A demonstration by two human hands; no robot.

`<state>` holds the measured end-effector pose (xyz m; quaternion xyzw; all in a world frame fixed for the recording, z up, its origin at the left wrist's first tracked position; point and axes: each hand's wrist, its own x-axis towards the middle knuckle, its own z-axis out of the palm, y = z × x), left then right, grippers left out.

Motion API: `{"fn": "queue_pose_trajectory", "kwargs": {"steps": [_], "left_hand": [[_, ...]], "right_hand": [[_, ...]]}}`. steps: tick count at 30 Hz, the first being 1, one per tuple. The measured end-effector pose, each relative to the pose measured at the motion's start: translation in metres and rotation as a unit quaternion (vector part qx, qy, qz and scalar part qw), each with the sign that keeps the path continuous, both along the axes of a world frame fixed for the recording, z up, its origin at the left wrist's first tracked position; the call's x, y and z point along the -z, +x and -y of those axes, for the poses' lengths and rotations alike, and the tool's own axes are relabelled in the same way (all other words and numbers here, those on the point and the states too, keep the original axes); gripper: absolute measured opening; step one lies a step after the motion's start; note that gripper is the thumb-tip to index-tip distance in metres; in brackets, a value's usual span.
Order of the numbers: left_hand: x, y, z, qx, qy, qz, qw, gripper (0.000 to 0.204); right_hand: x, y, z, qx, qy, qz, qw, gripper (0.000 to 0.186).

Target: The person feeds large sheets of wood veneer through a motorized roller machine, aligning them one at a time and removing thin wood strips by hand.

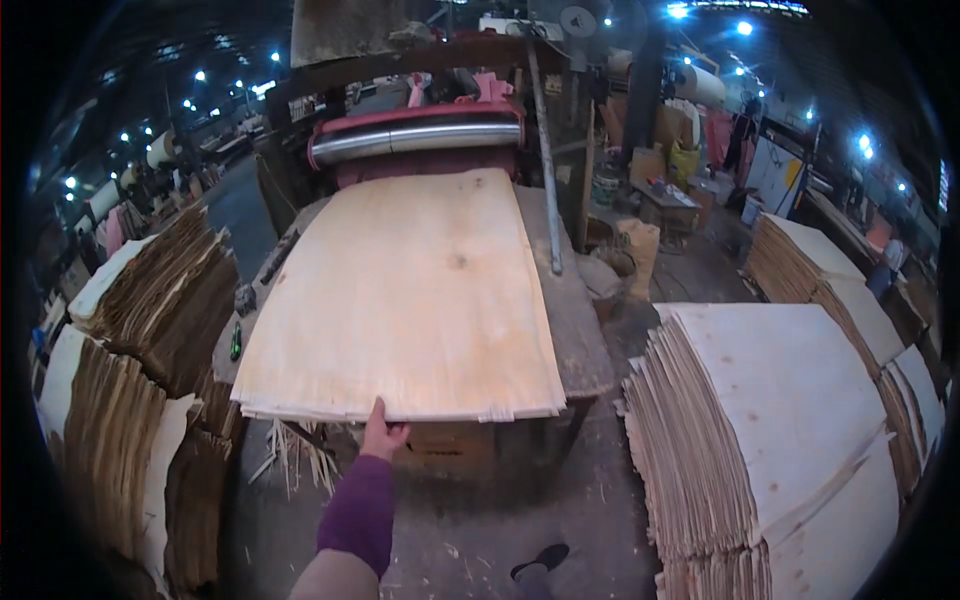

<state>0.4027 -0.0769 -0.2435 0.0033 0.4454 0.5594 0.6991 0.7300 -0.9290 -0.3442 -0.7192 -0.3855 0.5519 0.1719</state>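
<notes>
A short stack of pale wood veneer sheets [400, 290] lies on a worn table [585, 350], its near edges slightly uneven. My left hand [383, 436], in a purple sleeve, is at the middle of the stack's near edge. The thumb rests on top at the edge and the fingers curl below it, closed on the sheets. How many sheets it grips is hidden. My right hand is out of view. Beyond the stack's far end stands a machine with a shiny metal roller [420, 142] in a red frame.
Tall veneer stacks stand at the right [785, 390] and left [110, 440]. A green-handled tool [236, 341] lies on the table's left edge. A slanted metal pole [545, 150] rises at its right. Wood scraps [300, 455] and a cardboard box [440, 447] are underneath. My foot [540, 561] shows below.
</notes>
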Motion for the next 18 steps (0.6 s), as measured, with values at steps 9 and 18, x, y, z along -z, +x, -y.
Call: {"fn": "queue_pose_trajectory", "kwargs": {"steps": [9, 18], "left_hand": [[-0.014, 0.007, 0.022, -0.065, 0.04, -0.064, 0.995, 0.034], [-0.031, 0.022, 0.024, -0.13, 0.016, -0.071, 0.989, 0.026]], "right_hand": [[-0.148, 0.081, -0.534, -0.004, 0.151, 0.118, 0.982, 0.046], [-0.195, 0.033, -0.867, -0.121, 0.454, 0.409, 0.782, 0.058]]}}
